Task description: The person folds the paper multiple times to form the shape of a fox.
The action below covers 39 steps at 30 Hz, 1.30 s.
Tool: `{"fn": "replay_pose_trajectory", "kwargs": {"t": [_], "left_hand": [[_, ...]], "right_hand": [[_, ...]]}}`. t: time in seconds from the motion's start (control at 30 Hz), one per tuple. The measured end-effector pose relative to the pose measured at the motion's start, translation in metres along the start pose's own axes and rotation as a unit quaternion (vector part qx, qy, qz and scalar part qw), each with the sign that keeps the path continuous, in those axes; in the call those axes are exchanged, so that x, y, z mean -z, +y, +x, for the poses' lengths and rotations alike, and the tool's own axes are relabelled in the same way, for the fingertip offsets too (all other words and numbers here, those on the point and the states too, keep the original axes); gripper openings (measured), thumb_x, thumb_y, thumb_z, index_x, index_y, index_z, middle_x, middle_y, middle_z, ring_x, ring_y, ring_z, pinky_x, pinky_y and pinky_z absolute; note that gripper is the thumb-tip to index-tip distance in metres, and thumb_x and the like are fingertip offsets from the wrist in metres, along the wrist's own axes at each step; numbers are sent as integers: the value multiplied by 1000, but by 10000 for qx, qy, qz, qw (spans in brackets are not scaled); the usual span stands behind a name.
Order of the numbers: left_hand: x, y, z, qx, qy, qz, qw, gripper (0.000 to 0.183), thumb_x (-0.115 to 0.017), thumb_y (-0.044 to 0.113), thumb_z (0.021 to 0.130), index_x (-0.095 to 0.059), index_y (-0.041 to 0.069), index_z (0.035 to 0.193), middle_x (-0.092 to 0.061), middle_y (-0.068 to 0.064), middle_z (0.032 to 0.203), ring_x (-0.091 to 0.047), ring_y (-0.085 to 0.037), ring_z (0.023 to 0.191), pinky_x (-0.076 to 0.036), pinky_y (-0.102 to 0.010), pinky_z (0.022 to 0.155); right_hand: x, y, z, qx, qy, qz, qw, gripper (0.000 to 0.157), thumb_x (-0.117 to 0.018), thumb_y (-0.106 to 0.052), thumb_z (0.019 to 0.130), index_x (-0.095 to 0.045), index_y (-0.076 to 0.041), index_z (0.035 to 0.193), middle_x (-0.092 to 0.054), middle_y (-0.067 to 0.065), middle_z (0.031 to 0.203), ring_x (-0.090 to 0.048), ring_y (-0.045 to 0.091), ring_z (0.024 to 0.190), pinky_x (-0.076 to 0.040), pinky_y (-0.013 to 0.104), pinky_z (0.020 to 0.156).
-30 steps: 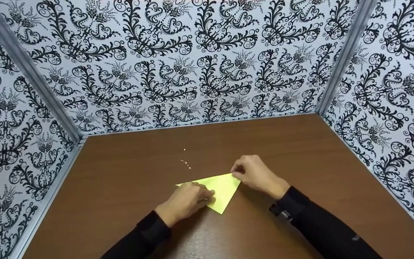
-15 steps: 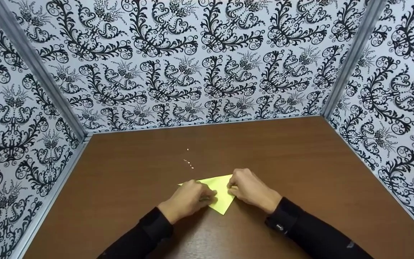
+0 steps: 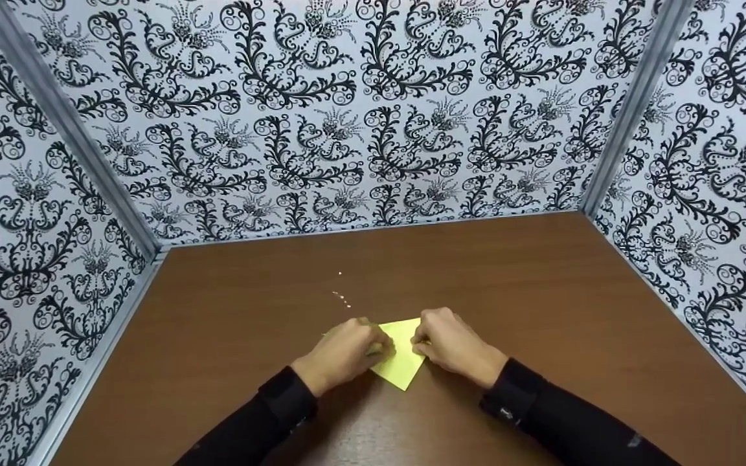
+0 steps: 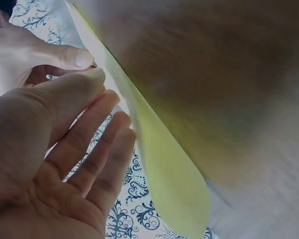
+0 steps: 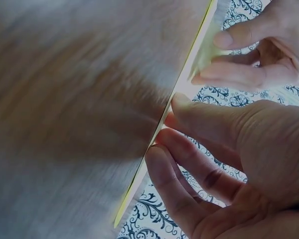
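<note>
Pinching yellow paper (image 3: 401, 370) from left with left hand (image 3: 349, 351), from right with right hand (image 3: 449, 343), on brown tabletop (image 3: 515, 265), on near side of small pale specks (image 3: 345, 301).

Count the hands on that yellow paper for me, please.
2: the left hand is over the left part of the yellow paper, and the right hand is at its right side. Neither is wholly hidden.
</note>
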State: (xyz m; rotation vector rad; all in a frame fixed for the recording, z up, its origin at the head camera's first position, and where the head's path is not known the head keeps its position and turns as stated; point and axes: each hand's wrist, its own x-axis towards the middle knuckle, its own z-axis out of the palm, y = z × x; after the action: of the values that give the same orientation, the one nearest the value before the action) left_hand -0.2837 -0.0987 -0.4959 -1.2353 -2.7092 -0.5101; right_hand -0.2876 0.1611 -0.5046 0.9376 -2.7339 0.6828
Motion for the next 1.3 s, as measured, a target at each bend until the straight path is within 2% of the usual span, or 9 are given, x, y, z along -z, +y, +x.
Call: {"fn": "replay_pose_trajectory", "kwargs": {"t": [0.17,0.3,0.4,0.53,0.7,0.93,1.1,1.3], "left_hand": [[0,-2,11,-435,24,792,9959,11,-86,1,103,-86,12,100,-88,1,109,-78,-20,102,-65,-30,85],[-3,-5,17,-502,-153,1250,9908,23,-81,4,108,-79,15,89,-88,1,113,-77,-18,101,-58,-24,76],[-6,-8,20,-521,-273,1420,9881,26,-79,9,111,-78,16,87,-89,-1,124,-79,-19,106,-60,-22,77],[-9,-12,21,-660,-276,1420,9873,19,-77,11,113,-85,15,96,-88,-3,134,-81,-20,115,-68,-26,87],[-11,-17,20,-792,-242,1337,9876,17,-74,11,115,-87,13,104,-87,-4,137,-83,-21,119,-70,-30,93],[-11,-23,15,-838,-228,1232,9886,15,-75,11,114,-89,16,111,-86,-5,141,-82,-22,120,-70,-30,92],[-9,-28,9,-862,-174,1138,9896,13,-76,10,113,-88,17,113,-86,-6,141,-81,-23,121,-71,-32,94],[-4,-35,-1,-703,-130,1056,9918,23,-75,13,115,-88,14,134,-85,-6,143,-81,-22,124,-71,-34,99]], "right_hand": [[0,-1,0,-139,4,63,9999,10,-93,1,92,-95,-9,92,-84,6,91,-69,8,80,-58,26,67],[-1,0,0,-183,-53,114,9998,9,-93,1,94,-95,-7,97,-90,9,95,-69,8,78,-55,23,65],[-2,0,0,-150,-70,147,9998,8,-92,2,95,-94,-4,100,-91,11,97,-71,8,76,-54,22,63],[-4,-1,-1,-80,1,112,9999,9,-92,3,94,-94,-3,98,-91,11,96,-69,6,74,-54,21,62],[-4,-3,-1,7,39,16,10000,9,-91,4,93,-94,-5,93,-90,8,91,-58,2,68,-51,21,58],[-5,-7,0,-2,-77,-158,9998,14,-95,-3,94,-93,-10,82,-85,0,78,-51,1,64,-46,20,56],[-4,-8,0,-10,-71,-257,9996,12,-97,-6,94,-93,-11,84,-87,-1,81,-54,1,66,-48,20,56],[-4,-6,-1,-136,-100,-120,9998,4,-97,-8,94,-94,-7,91,-90,7,91,-65,4,66,-50,19,56]]}}
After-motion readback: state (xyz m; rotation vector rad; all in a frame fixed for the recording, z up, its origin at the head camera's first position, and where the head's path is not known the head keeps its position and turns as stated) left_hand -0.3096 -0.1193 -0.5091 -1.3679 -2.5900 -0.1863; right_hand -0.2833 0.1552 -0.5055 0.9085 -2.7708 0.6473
